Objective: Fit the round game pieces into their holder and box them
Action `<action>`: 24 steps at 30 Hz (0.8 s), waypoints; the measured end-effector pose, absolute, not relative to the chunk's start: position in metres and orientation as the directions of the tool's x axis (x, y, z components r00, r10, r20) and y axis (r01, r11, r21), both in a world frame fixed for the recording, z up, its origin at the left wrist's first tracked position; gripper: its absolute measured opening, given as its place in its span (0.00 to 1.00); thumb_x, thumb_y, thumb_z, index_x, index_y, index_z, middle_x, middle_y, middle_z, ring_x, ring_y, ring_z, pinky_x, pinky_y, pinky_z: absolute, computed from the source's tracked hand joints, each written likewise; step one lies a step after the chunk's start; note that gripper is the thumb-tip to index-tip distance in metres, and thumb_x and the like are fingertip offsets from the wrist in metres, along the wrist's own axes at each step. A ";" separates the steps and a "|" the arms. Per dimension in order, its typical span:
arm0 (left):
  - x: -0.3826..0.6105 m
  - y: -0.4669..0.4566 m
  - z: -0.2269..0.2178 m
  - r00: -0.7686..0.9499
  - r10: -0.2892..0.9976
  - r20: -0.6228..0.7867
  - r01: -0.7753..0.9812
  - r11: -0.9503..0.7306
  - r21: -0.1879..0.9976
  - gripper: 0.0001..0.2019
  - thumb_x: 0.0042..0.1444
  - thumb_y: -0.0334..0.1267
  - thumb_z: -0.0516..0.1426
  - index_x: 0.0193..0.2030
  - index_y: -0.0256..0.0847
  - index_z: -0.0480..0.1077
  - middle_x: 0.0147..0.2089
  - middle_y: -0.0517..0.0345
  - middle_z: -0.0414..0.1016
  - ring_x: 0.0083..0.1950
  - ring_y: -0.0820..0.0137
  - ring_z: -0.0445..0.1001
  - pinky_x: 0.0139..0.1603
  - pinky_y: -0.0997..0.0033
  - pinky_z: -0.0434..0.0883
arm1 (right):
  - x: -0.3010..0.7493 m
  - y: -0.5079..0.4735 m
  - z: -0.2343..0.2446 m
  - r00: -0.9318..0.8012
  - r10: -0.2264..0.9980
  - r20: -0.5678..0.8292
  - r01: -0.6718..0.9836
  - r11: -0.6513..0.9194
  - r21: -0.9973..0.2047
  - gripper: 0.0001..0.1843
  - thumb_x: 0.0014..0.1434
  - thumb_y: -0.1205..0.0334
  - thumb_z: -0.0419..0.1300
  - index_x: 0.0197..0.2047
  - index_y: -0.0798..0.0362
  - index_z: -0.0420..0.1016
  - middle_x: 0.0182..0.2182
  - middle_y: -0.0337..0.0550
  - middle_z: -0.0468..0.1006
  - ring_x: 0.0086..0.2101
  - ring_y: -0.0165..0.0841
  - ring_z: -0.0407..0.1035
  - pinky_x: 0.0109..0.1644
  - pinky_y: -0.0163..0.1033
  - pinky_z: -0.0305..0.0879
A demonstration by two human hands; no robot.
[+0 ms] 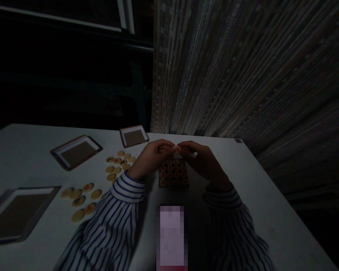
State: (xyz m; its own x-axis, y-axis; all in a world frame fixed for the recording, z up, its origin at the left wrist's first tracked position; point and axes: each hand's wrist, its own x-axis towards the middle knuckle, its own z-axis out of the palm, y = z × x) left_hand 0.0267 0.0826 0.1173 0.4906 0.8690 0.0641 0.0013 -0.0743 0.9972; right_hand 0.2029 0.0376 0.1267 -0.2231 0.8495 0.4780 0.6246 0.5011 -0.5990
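My left hand (151, 157) and my right hand (201, 160) meet above a small open box (173, 173) filled with round wooden game discs. Both hands pinch one round disc (176, 148) with a red mark between their fingertips, just over the box's far edge. Both sleeves are white with blue stripes. The scene is dim, so the marks on the discs are hard to read.
Loose wooden discs (119, 163) lie left of my left hand, and more discs (80, 201) lie nearer the front left. Three shallow trays sit on the white table (260, 195): one (77, 151), one (133, 136) and one (15, 212). A wall of stacked sheets rises behind.
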 end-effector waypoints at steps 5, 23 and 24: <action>0.027 0.080 0.122 0.484 0.872 0.073 -0.009 -0.079 0.997 0.11 0.49 0.38 0.59 0.38 0.35 0.71 0.36 0.53 0.77 0.38 0.69 0.75 0.41 0.68 0.70 | 0.201 0.036 0.129 -0.260 0.843 0.470 0.670 0.508 -0.541 0.12 0.57 0.62 0.55 0.45 0.52 0.71 0.37 0.43 0.77 0.35 0.31 0.70 0.39 0.37 0.64; 0.029 0.082 0.120 0.452 0.889 0.072 0.079 -0.120 0.990 0.10 0.50 0.38 0.58 0.37 0.35 0.73 0.36 0.53 0.77 0.38 0.68 0.75 0.40 0.68 0.71 | 0.197 0.041 0.124 -0.348 0.790 0.504 0.799 0.531 -0.281 0.12 0.59 0.59 0.54 0.45 0.54 0.70 0.39 0.47 0.75 0.41 0.37 0.66 0.44 0.43 0.60; 0.028 0.084 0.119 0.450 0.890 0.073 0.123 -0.143 0.982 0.10 0.50 0.38 0.57 0.38 0.34 0.72 0.36 0.53 0.77 0.38 0.68 0.75 0.40 0.68 0.71 | 0.198 0.041 0.124 -0.353 0.793 0.496 0.803 0.529 -0.274 0.12 0.59 0.59 0.54 0.45 0.55 0.70 0.39 0.47 0.75 0.41 0.36 0.66 0.44 0.42 0.60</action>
